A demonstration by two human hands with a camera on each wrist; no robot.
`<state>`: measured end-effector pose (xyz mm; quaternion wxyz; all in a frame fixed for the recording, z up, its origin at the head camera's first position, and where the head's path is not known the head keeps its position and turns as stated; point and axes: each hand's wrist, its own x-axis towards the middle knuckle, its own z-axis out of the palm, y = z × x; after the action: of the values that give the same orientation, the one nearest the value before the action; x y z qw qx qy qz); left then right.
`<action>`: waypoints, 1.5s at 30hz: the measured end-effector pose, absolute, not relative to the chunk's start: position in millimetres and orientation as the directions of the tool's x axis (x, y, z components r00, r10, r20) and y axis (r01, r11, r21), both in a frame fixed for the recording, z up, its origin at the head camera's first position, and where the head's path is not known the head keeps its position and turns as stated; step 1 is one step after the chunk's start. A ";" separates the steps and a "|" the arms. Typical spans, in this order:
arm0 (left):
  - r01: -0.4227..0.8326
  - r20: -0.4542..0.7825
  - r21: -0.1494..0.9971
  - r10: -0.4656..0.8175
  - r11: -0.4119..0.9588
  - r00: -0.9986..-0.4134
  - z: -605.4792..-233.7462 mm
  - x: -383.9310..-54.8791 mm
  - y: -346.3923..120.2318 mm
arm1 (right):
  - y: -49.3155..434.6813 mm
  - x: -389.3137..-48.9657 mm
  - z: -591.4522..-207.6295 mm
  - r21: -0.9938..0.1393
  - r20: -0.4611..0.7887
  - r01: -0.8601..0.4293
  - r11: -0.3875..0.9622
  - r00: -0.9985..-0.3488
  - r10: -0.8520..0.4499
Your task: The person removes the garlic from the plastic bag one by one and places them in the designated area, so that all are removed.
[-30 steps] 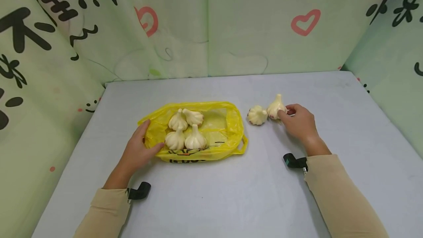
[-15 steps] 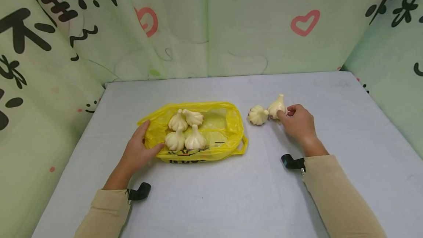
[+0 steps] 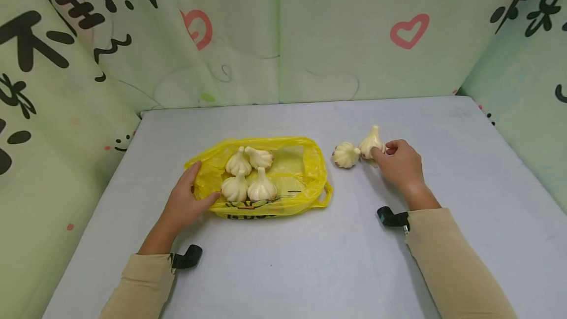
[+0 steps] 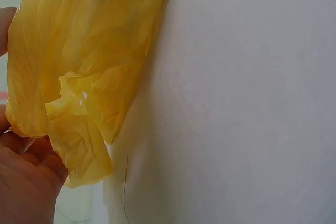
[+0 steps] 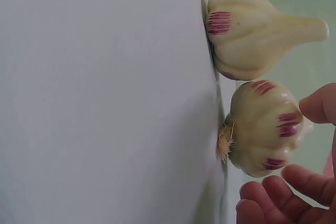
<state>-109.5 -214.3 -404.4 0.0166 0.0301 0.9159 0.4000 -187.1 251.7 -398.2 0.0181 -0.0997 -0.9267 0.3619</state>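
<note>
Well left of the yellow bag (image 3: pixel 312 196), the pale desk (image 3: pixel 283 274) ends in a slanting edge against a green curtain (image 3: pixel 328 33), leaving a broad strip of surface on that side. At the bag's left end, the left hand (image 3: pixel 183 203) grips the plastic, its thumb over the near rim. The bag's mouth lies open upward, and four garlic bulbs (image 3: pixel 262 187) crowd the left half inside, with room beside them in the right half. Behind the bag, a moderate band of desk runs to the far edge; in front of it, a wider stretch reaches between the beige sleeves (image 3: pixel 460 265).

A loop handle (image 3: pixel 328 193) sticks out at the bag's near right corner. Just right of the bag, across a narrow gap, lies a loose bulb (image 3: pixel 344 155). Farther right of the bag, close against that one, a second bulb (image 3: pixel 371 144) is pinched between thumb and fingers of the right hand (image 3: pixel 403 166); whether the two bulbs touch I cannot tell. Beyond this hand, farthest right of the bag, a wide span of desk extends to the right edge.
</note>
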 end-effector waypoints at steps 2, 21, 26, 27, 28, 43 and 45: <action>0.041 -0.007 0.736 0.068 0.676 -0.998 -404.4 -109.2 -214.2 | 251.8 -186.3 -396.4 -0.682 -0.036 0.168 0.712 -0.980 0.197; 0.032 -0.015 0.728 0.062 0.684 -0.998 -404.6 -108.6 -213.7 | 236.1 -176.6 -363.1 -0.760 0.109 0.008 0.649 -0.984 0.140; 0.037 -0.012 0.723 0.065 0.690 -0.998 -406.6 -110.7 -214.6 | 223.0 -170.4 -352.6 -0.773 0.120 -0.047 0.633 -0.990 0.073; 0.037 -0.013 0.723 0.066 0.690 -0.998 -407.1 -111.1 -214.6 | 219.9 -169.1 -350.7 -0.773 0.126 -0.061 0.631 -0.990 0.058; 0.038 -0.012 0.722 0.067 0.691 -0.998 -407.7 -111.6 -214.9 | 216.5 -167.9 -348.9 -0.773 0.132 -0.074 0.630 -0.990 0.045; 0.045 -0.002 0.728 0.068 0.684 -0.998 -404.1 -110.5 -214.3 | 139.5 -158.7 -351.1 -0.820 0.081 -0.201 0.535 -0.967 -0.241; 0.043 -0.005 0.726 0.067 0.687 -0.998 -404.2 -110.3 -214.2 | 130.7 -157.1 -354.0 -0.822 0.059 -0.206 0.530 -0.958 -0.281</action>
<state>-110.3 -214.2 -404.2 0.0156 0.0300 0.9182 0.3947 -157.1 130.7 -354.0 -0.0404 0.1393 -0.8738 0.4642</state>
